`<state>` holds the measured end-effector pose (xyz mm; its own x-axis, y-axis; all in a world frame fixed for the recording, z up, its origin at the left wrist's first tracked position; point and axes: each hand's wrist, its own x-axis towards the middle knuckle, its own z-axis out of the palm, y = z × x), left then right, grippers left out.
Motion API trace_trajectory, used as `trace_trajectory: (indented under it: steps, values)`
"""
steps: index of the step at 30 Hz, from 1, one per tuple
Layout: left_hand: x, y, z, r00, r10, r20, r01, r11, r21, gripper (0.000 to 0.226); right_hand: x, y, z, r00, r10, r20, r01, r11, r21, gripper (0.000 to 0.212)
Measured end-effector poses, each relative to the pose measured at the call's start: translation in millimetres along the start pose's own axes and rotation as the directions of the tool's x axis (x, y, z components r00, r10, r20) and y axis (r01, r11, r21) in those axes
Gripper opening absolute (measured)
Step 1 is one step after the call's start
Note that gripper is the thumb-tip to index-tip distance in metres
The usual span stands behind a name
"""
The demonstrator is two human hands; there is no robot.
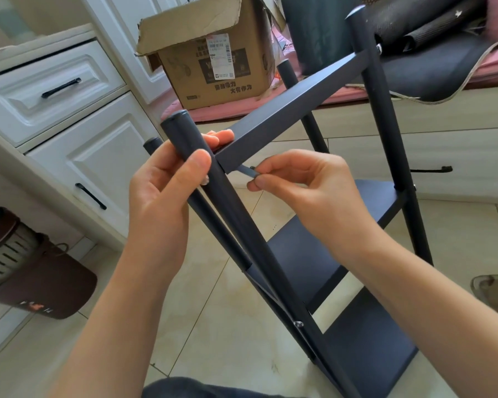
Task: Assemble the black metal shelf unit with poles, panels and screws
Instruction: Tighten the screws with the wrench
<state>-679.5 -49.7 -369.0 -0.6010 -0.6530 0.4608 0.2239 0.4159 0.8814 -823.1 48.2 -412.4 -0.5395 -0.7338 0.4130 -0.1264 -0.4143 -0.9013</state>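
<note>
A: We start with the biggest piece. The black shelf unit [314, 254] stands on the tiled floor [219, 326], leaning away from us, its poles running from lower right up toward upper left.

B: Agreed. We count four poles with capped ends. The near pole [227, 196] is the long axis closest to us, cap at upper left, foot out of frame low right.

A: Top panel [285, 110] spans between the near pole and the far right pole [385, 110], edge-on, slanting up to the right. Two lower panels show beneath, flat faces toward us.

B: Hands next. Our left hand [161, 196] wraps the near pole just below the cap, thumb across the front, fingertips showing behind at the top panel's corner. Firm curl, closed round the pole.

A: Our right hand [305, 185] pinches a small dark hex key [249, 172] between thumb and forefinger, the other fingers curled in. The key's short arm points left into the corner where the top panel meets the near pole.

B: We cannot tell whether its tip sits in a screw; the panel edge hides it.

A: Smaller note: one screw [299, 324] shows low on the near pole at a lower panel joint.

B: Around it: cardboard box [213, 61] behind, white cabinet [55, 110] left.
</note>
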Motion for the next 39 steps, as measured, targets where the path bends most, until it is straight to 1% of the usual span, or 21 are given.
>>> trace_trajectory:
  steps: [4,8,11,16,18,21,24,27,31,33,36,39]
  values:
    - [0,-2,1,1.000,0.024,-0.012,-0.023,0.999,0.023,0.032,-1,-1,3,1.000,0.000,0.000,0.000,0.998,-0.060,0.006]
    - [1,-6,-2,0.999,0.031,0.019,-0.031,0.999,0.006,0.025,-1,-2,2,1.000,0.002,-0.004,-0.003,0.996,-0.086,0.006]
    - [2,-6,-3,0.999,0.031,0.030,-0.031,1.000,-0.006,0.024,-2,0,5,1.000,0.016,-0.009,-0.016,0.998,-0.060,0.006]
    - [1,-5,-1,0.998,0.044,0.048,-0.043,0.999,-0.008,0.022,-8,10,23,0.997,0.068,-0.041,-0.065,0.996,0.066,0.009]
    - [1,-6,0,0.998,0.042,0.045,-0.041,0.999,-0.009,0.022,-8,12,26,0.996,0.078,-0.048,-0.074,0.994,0.074,0.013]
    - [0,-5,0,0.998,0.042,0.042,-0.042,0.999,-0.004,0.024,-7,14,29,0.996,0.083,-0.031,-0.081,0.995,0.054,0.019]
    - [1,-5,1,0.998,0.046,0.040,-0.045,0.999,-0.009,0.027,-1,16,36,0.992,0.130,-0.003,-0.129,0.991,0.043,0.019]
    - [1,-5,1,0.998,0.047,0.040,-0.047,0.999,-0.009,0.027,8,19,42,0.982,0.186,0.028,-0.188,0.976,0.107,0.019]
    - [0,-4,1,0.999,0.034,0.028,-0.035,0.999,0.011,0.025,7,24,34,0.990,0.132,0.045,-0.137,0.980,0.142,0.017]
    - [-1,-3,2,0.999,0.030,0.023,-0.030,0.999,0.018,0.024,2,25,24,0.994,0.104,0.017,-0.105,0.983,0.151,0.015]
    - [-1,-2,3,1.000,0.022,0.008,-0.022,0.999,0.035,0.026,-2,20,10,0.998,0.020,-0.059,-0.014,0.996,0.089,0.016]
    - [-1,-1,3,1.000,0.009,-0.002,-0.009,0.999,0.049,0.030,-2,14,7,0.997,-0.038,-0.070,0.041,0.998,0.048,0.016]
